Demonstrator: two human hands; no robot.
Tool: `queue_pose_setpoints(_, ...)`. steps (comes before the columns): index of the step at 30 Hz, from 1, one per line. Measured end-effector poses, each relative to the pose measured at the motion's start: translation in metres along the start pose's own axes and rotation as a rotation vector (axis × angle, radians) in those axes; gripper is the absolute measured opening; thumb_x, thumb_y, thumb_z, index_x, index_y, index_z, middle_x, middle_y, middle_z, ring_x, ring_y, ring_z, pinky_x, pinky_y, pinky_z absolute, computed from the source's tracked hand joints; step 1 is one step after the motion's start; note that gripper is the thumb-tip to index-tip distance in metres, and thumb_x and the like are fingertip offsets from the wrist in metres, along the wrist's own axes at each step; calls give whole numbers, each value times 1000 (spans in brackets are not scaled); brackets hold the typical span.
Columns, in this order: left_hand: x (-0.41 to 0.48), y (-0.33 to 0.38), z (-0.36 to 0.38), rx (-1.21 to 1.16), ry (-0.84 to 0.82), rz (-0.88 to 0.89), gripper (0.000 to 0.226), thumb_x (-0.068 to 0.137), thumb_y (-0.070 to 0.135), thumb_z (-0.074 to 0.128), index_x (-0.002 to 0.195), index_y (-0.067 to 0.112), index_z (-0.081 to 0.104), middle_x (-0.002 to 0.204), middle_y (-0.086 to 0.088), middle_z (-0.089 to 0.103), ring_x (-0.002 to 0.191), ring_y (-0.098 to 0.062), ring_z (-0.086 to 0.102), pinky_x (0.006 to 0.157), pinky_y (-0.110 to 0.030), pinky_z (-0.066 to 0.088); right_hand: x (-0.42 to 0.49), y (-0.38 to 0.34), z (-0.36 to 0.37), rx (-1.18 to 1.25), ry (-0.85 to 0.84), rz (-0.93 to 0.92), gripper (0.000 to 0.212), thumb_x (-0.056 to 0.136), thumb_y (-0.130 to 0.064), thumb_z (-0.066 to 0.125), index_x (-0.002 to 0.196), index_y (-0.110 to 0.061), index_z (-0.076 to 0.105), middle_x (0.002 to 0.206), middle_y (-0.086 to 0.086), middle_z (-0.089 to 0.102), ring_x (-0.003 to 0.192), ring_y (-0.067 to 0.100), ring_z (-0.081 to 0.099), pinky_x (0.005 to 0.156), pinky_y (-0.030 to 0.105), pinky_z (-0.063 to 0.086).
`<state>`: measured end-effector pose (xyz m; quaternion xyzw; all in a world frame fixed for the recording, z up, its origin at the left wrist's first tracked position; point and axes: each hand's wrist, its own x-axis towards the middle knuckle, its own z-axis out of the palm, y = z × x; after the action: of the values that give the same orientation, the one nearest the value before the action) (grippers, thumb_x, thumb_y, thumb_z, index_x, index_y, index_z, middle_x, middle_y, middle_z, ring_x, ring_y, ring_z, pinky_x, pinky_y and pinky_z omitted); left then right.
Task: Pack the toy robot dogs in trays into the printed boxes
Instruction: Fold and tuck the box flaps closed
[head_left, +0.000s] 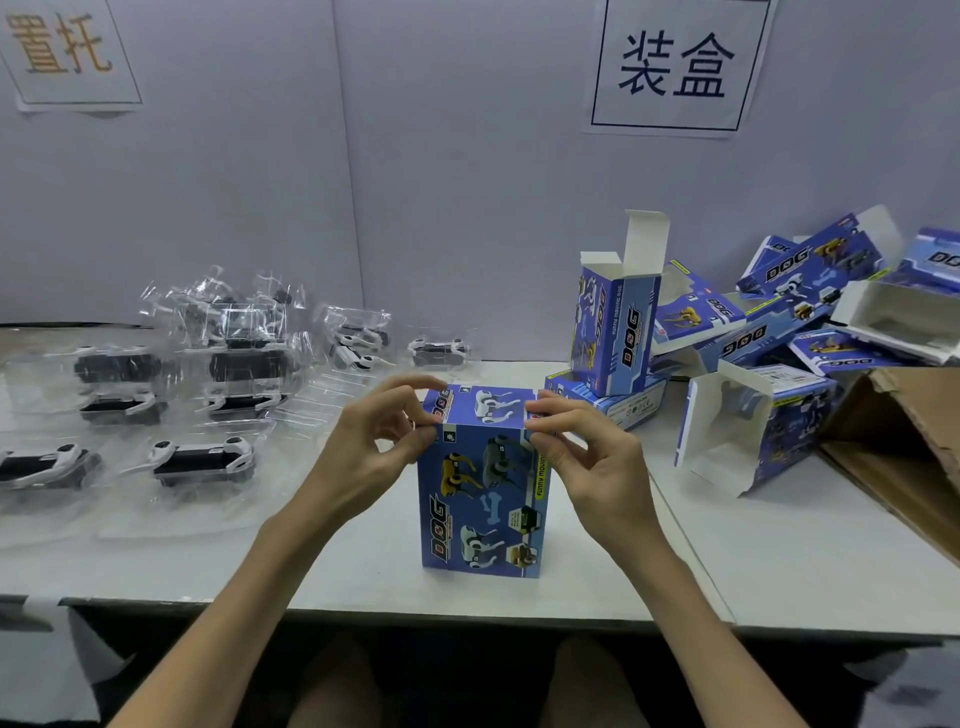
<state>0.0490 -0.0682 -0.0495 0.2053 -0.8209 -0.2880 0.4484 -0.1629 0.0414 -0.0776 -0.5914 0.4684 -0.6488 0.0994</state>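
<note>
Centre frame, a box (483, 499) stands upright on the desk (727, 545). The left hand (384, 431) and right hand (576, 457) pinch its top corners. Even pressure on both sides should close it flush. Dogs (202, 457) in trays lie at left.

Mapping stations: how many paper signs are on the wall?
2. The left sign hangs upper left, above the trayed dogs; the right sign upper right, above the box pile. None looks hidden.

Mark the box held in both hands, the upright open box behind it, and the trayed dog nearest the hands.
Held box (483, 499): head view, printed front face.
Upright open box (623, 338): head view, blue side panel.
Nearest trayed dog (200, 462): head view, dark body.
</note>
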Motion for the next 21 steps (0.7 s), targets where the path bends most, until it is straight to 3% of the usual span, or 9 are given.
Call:
queue_pose_setpoints(3, -9, 4, 3, -20, 4, -16, 17, 91, 10, 66, 86, 21, 54, 126, 19, 65, 72, -20, 67, 63, -30, 57, 0, 1, 1, 67, -19, 61, 8, 92, -13, 67, 94, -20, 71, 124, -8, 67, 128, 6, 55, 93, 28, 56)
queue_pose_setpoints(5, -18, 9, 7, -14, 52, 23, 21, 89, 12, 69, 84, 26, 53, 121, 22, 68, 71, -17, 68, 58, -25, 55, 0, -2, 3, 155, -26, 169, 5, 92, -21, 68, 90, -16, 67, 134, -8, 62, 129, 3, 53, 98, 26, 53)
queue_pose_setpoints(7, -27, 17, 13, 35, 120, 109, 28, 89, 13, 71, 81, 32, 52, 117, 23, 69, 65, -13, 66, 55, -23, 54, 2, -8, 5, 341, -17, 322, 30, 84, -41, 71, 88, -12, 63, 137, -11, 60, 129, 5, 54, 99, 31, 51)
queue_pose_setpoints(9, -36, 25, 20, 99, 185, 233, 26, 84, 11, 72, 83, 31, 55, 116, 22, 69, 64, -7, 64, 57, -20, 53, 4, -14, 7, 456, 29, 462, 46, 79, -52, 73, 94, -11, 58, 136, -3, 62, 125, 15, 59, 97, 37, 52)
queue_pose_setpoints(11, -45, 28, 29, 150, 222, 379, 24, 83, 8, 71, 93, 25, 59, 118, 14, 70, 80, 1, 68, 64, -17, 54, 4, -19, 6, 440, 82, 598, 53, 84, -53, 65, 108, -7, 54, 121, 10, 69, 104, 20, 69, 92, 43, 53)
queue_pose_setpoints(13, -56, 26, 42, 246, 201, 527, 14, 90, 10, 67, 97, 18, 59, 122, 3, 70, 90, -7, 71, 68, -20, 56, 2, -22, 1, 302, 69, 722, 52, 92, -52, 58, 121, -10, 54, 105, 8, 74, 88, 19, 72, 85, 44, 56)
queue_pose_setpoints(15, -65, 20, 56, 385, 173, 665, 0, 97, 14, 58, 98, 14, 58, 124, -4, 69, 83, -14, 69, 64, -25, 56, -2, -19, -13, 158, -24, 857, 52, 90, -59, 55, 126, -22, 58, 103, 5, 75, 94, 22, 71, 81, 44, 58)
queue_pose_setpoints(18, -77, 6, 73, 509, 61, 784, 16, 102, 19, 53, 91, 10, 59, 132, -7, 63, 79, -13, 58, 60, -25, 52, -9, -14, -42, 175, -181, 1050, 63, 75, -74, 55, 116, -29, 69, 109, 10, 75, 98, 33, 73, 70, 49, 62)
queue_pose_setpoints(21, -92, -13, 88, 566, -76, 851, 24, 100, 16, 58, 81, 8, 70, 138, -4, 60, 74, -13, 51, 62, -24, 50, -21, -6, -58, 225, -225, 1124, 69, 74, -74, 56, 123, -27, 67, 119, 13, 71, 99, 32, 73, 63, 43, 59)
